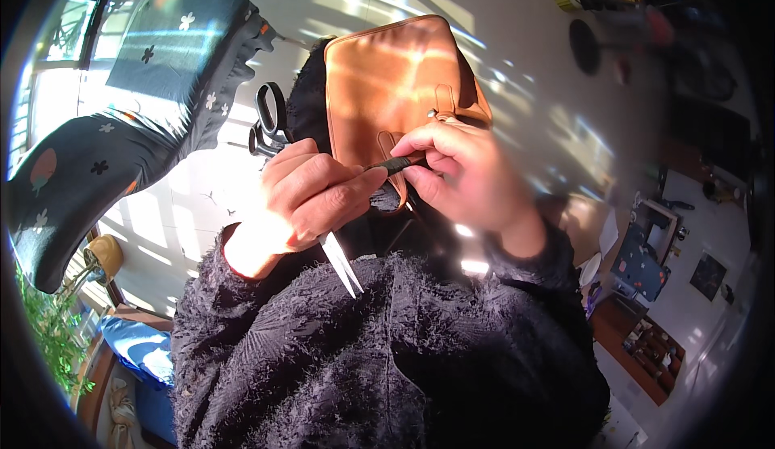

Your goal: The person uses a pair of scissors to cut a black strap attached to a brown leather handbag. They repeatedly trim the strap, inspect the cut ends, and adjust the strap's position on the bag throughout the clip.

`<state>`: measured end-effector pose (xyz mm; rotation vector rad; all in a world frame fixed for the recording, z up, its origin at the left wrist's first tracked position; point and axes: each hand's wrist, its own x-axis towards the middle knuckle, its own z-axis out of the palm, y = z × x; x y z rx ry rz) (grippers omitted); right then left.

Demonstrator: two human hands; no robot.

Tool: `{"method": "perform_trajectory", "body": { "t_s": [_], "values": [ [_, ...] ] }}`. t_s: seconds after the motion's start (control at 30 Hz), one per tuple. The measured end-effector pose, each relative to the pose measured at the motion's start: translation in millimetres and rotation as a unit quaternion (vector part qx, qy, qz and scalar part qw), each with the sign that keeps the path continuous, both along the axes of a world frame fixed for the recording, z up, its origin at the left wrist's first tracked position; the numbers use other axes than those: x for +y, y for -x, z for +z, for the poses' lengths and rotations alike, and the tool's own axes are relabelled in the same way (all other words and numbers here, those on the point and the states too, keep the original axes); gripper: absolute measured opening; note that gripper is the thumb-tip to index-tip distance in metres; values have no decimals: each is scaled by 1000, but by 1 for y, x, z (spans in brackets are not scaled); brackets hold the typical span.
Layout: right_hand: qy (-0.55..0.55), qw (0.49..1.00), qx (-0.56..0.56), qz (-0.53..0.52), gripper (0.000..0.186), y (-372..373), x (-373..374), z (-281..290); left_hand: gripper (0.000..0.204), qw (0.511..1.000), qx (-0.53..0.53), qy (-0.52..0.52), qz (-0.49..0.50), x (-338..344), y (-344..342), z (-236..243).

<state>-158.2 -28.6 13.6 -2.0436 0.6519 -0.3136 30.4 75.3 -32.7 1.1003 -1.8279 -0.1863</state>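
A tan leather bag [387,69] lies across my lap, with thin brown strap loops [388,144] on its near side. My left hand [311,195] is closed around a pair of scissors [340,265]. Their black finger rings stick out above the hand, and the silver blades point down toward my chest. The same hand's fingertips pinch one end of a short, thin, dark piece [395,165] that looks wrapped. At its other end, my right hand [464,170] grips with thumb and fingers. The piece crosses in front of a strap loop; whether it joins the strap is hidden.
To the left stands a seat in a dark grey flowered cover [161,86]. Green plant leaves [52,328] and blue cloth [141,348] are at the lower left. A brown wooden unit [638,348] with items stands on the right. Sunlight stripes the pale floor [355,5].
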Motion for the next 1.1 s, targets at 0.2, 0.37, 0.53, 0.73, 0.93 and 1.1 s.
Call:
{"method": "perform_trajectory", "body": {
  "t_s": [0.2, 0.37, 0.53, 0.73, 0.93, 1.1],
  "values": [
    [-7, 1000, 10, -11, 14, -2, 2, -1, 38, 1000, -8, -10, 3, 0, 1, 2],
    [-70, 997, 37, -19, 18, -1, 2, 2, 39, 999, 24, -19, 22, 0, 3, -1],
    [-42, 999, 20, 5, 17, -1, -1, 0, 39, 994, 63, -81, 31, 2, 4, 0],
    [-65, 998, 25, -5, 13, -3, -1, 2, 39, 993, 57, -104, 29, 4, 2, 5],
    [-143, 989, -18, -36, 8, 0, 2, -10, 39, 993, 65, -91, 30, 2, 4, 1],
    [-157, 987, 38, -16, 9, -2, -1, -2, 39, 993, 69, -93, 31, 2, 4, 0]
  ]
}}
